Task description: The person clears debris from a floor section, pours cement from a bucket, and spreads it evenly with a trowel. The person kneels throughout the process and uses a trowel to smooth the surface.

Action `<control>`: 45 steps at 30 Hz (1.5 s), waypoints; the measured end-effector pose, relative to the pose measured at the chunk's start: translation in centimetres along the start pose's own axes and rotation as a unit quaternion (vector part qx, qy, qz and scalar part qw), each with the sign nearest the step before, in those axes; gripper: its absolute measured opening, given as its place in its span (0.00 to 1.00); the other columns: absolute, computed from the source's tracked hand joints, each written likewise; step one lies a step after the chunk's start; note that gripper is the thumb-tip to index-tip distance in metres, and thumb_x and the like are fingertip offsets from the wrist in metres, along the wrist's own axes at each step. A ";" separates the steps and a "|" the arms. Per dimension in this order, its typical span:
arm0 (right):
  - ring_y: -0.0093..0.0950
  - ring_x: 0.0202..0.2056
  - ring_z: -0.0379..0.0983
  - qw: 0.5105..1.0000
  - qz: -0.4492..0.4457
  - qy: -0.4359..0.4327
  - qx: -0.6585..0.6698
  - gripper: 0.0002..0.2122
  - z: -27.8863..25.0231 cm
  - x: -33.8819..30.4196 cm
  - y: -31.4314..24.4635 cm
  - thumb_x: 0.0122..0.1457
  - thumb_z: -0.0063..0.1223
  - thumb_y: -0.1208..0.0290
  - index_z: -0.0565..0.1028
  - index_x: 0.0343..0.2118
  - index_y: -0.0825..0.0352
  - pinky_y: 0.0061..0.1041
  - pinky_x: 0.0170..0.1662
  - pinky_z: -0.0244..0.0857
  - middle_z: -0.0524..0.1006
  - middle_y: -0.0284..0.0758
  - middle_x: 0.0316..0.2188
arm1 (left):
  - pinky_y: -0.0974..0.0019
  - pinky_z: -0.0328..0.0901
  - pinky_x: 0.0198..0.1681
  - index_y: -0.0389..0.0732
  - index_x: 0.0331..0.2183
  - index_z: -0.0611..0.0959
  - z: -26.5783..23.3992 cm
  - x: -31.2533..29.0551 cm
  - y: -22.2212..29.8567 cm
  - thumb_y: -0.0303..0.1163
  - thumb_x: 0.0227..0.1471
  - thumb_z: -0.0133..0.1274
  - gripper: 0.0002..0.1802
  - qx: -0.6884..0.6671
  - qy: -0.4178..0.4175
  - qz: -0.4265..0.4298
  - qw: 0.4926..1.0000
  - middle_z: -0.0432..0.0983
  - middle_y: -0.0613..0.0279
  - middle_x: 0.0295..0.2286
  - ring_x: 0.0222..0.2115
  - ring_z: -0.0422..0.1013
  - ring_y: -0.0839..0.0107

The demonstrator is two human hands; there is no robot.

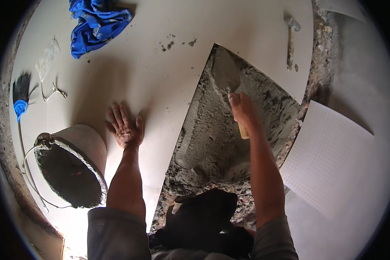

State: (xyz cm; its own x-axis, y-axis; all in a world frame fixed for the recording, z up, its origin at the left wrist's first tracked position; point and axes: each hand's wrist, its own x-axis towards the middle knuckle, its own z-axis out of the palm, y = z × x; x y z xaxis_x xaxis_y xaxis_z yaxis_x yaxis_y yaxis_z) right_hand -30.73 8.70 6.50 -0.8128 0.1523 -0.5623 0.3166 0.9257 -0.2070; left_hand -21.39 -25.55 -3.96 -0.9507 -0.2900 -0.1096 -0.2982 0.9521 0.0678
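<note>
My right hand [242, 110] is closed round the wooden handle of a trowel [226, 69]. The trowel's grey blade lies on the wet mortar [212, 125], close to the far corner of the bed where the light tiles meet. Part of the handle shows below my fist. My left hand [126, 126] rests flat with fingers spread on the pale tiled floor [160, 82], left of the mortar. Beside it a bucket [84, 138] leans over on its side, its inside coated with grey mortar.
A blue cloth [97, 26] lies at the far left, a hammer [291, 41] at the far right. By the left edge is a broom [21, 95] with a blue head. A gridded tile [327, 156] lies right of the mortar. Mortar crumbs [169, 44] dot the floor.
</note>
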 end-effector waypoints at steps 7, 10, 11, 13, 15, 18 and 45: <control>0.40 0.32 0.76 0.979 0.058 -0.083 -0.179 0.20 1.3 -2.8 -0.2 0.65 0.32 0.54 0.67 0.47 0.66 0.42 0.36 0.71 0.77 0.43 0.33 | 0.46 0.32 0.64 0.52 0.63 0.44 0.1 0.0 0.0 0.54 0.53 0.44 0.44 -0.001 0.002 -0.001 1.000 0.35 0.63 0.64 0.65 0.32 0.63; 0.40 0.34 0.76 0.981 0.020 0.022 -0.194 0.21 -0.7 -0.4 1.8 0.65 0.32 0.53 0.67 0.48 0.66 0.41 0.37 0.71 0.76 0.43 0.35 | 0.46 0.31 0.64 0.52 0.63 0.44 0.4 0.4 0.1 0.54 0.54 0.44 0.43 0.003 0.016 0.001 1.000 0.35 0.63 0.64 0.65 0.31 0.64; 0.41 0.34 0.76 0.979 0.053 -0.001 -0.197 0.21 -1.6 0.7 2.4 0.65 0.32 0.53 0.67 0.48 0.66 0.41 0.38 0.71 0.76 0.43 0.36 | 0.46 0.31 0.64 0.52 0.63 0.44 0.4 0.4 0.1 0.54 0.54 0.44 0.43 0.001 0.015 0.001 1.000 0.35 0.63 0.64 0.65 0.32 0.64; 0.42 0.35 0.76 0.979 0.090 -0.003 -0.185 0.21 -3.1 1.6 3.5 0.65 0.32 0.53 0.67 0.48 0.66 0.41 0.39 0.72 0.75 0.44 0.38 | 0.46 0.31 0.64 0.52 0.63 0.44 0.4 0.5 0.1 0.54 0.54 0.44 0.43 0.000 0.010 0.003 1.000 0.36 0.63 0.64 0.65 0.32 0.63; 0.41 0.34 0.76 0.981 0.109 -0.021 -0.162 0.21 -3.8 0.9 4.4 0.64 0.33 0.53 0.67 0.48 0.67 0.41 0.37 0.72 0.74 0.46 0.38 | 0.45 0.31 0.64 0.52 0.63 0.45 0.3 0.5 0.1 0.54 0.54 0.43 0.43 -0.001 0.003 0.000 1.000 0.36 0.62 0.64 0.65 0.32 0.63; 0.33 0.26 0.74 0.977 0.195 -0.015 0.089 0.20 -3.1 -2.5 4.9 0.64 0.37 0.54 0.68 0.45 0.69 0.36 0.30 0.69 0.72 0.39 0.28 | 0.45 0.31 0.64 0.51 0.63 0.45 0.1 0.5 0.2 0.54 0.54 0.43 0.42 -0.004 0.006 0.002 1.000 0.36 0.62 0.64 0.65 0.32 0.63; 0.42 0.37 0.75 0.989 0.007 -0.066 -0.131 0.19 -5.1 1.0 0.6 0.63 0.38 0.60 0.69 0.45 0.73 0.41 0.36 0.70 0.73 0.50 0.37 | 0.45 0.31 0.64 0.53 0.63 0.43 0.3 0.5 0.1 0.57 0.54 0.41 0.44 0.005 0.015 0.009 1.000 0.35 0.63 0.64 0.65 0.32 0.63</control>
State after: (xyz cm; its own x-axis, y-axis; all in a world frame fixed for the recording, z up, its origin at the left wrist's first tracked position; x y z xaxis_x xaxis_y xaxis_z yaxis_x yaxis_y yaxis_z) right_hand -33.85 11.23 9.93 -0.7329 0.1354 -0.6667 0.1759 0.9844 0.0066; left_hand -21.88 -25.56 -4.34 -0.9579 -0.2761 -0.0793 -0.2810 0.9578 0.0599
